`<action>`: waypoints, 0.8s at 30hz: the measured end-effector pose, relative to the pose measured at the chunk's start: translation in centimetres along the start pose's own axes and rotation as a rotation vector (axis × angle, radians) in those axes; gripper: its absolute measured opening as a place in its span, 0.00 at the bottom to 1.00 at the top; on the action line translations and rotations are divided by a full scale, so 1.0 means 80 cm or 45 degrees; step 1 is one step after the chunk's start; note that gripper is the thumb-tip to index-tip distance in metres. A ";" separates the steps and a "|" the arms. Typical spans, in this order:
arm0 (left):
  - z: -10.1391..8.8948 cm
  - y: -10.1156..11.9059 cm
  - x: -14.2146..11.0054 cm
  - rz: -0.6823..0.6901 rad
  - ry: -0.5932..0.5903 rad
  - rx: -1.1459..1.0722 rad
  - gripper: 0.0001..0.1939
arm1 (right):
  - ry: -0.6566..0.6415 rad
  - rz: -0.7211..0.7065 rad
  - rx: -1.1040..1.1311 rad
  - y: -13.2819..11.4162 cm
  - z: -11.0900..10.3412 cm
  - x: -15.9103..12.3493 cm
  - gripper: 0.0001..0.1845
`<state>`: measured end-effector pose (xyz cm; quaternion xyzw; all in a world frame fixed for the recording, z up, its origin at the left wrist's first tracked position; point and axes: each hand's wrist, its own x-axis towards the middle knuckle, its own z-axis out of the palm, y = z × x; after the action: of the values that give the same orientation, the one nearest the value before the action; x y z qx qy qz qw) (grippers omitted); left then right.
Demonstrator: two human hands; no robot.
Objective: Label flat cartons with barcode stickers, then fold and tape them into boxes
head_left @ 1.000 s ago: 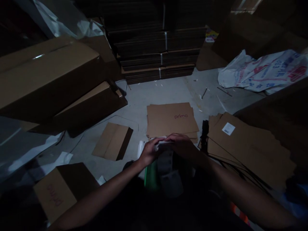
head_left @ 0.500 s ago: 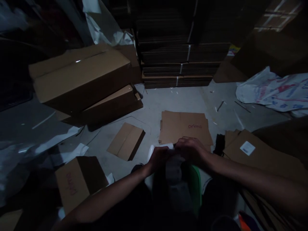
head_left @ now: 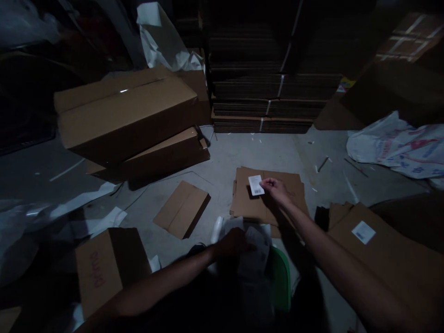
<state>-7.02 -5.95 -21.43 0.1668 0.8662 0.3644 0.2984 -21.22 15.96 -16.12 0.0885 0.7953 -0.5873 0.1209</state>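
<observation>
My right hand (head_left: 275, 188) reaches forward and pinches a small white printed label (head_left: 255, 184) over a stack of flat brown cardboard sheets (head_left: 289, 203) on the floor. My left hand (head_left: 231, 243) stays close to me, fingers closed on a strip of white label backing paper (head_left: 255, 252) that hangs down over a green container (head_left: 282, 277). A white roll end (head_left: 217, 229) shows just left of that hand.
Two long closed cartons (head_left: 128, 111) lie stacked at the left. Strapped bundles of flat cardboard (head_left: 267, 104) stand at the back. A folded small box (head_left: 182, 209), an open carton (head_left: 104, 266), labelled sheets (head_left: 378, 243) and a printed sack (head_left: 398, 145) surround me.
The two hands were together on the label strip; now my right hand has moved forward over the cardboard stack with a single label. The view has tilted and shifted.
</observation>
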 end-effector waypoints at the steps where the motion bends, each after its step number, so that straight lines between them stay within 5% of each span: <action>1: 0.004 -0.001 -0.002 0.005 -0.009 0.002 0.26 | 0.121 0.077 0.062 0.016 0.014 0.010 0.21; 5: 0.004 0.000 -0.011 0.013 -0.050 -0.019 0.27 | 0.290 0.204 0.094 0.065 0.060 0.033 0.26; 10: -0.008 0.007 -0.022 -0.059 -0.088 -0.115 0.30 | 0.357 0.227 0.055 0.088 0.070 0.051 0.21; 24: -0.003 -0.003 -0.038 -0.023 0.055 -0.032 0.30 | 0.331 0.217 -0.704 0.067 0.083 0.053 0.13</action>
<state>-4.87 -7.77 -20.29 0.1473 0.8692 0.3762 0.2851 -23.14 11.21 -24.10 0.1929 0.9234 -0.3204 0.0864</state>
